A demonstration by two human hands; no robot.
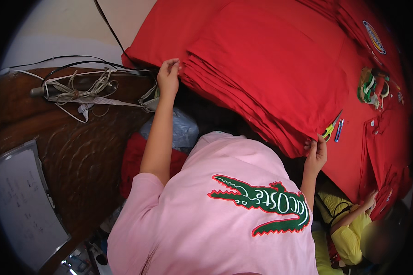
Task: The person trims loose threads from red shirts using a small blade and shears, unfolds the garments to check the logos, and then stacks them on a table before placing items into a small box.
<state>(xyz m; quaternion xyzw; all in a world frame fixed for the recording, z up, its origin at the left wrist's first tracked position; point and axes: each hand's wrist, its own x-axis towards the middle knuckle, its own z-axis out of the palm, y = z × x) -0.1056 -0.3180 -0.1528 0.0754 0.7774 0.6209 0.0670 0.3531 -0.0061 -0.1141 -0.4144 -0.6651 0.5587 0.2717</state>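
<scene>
A thick stack of red cloth [266,64] lies on the red-covered table in front of me, its layered edges facing my body. At the stack's left corner, my left hand [168,79] has its fingers bent together at the cloth's edge, apparently pinching it. My right hand [316,155] pinches the near right corner of the cloth between thumb and fingers. Just beyond that hand lie yellow-handled scissors [329,130] and a small blue tool [339,130], perhaps a cutter or snips.
Rolls of tape [368,87] sit at the right. A co-worker in a yellow shirt [353,236] handles red cloth at lower right. Coiled cables [78,91] lie on a brown wooden surface [87,146] at left, beside a whiteboard [25,206]. A bluish plastic bag [181,128] is below the stack.
</scene>
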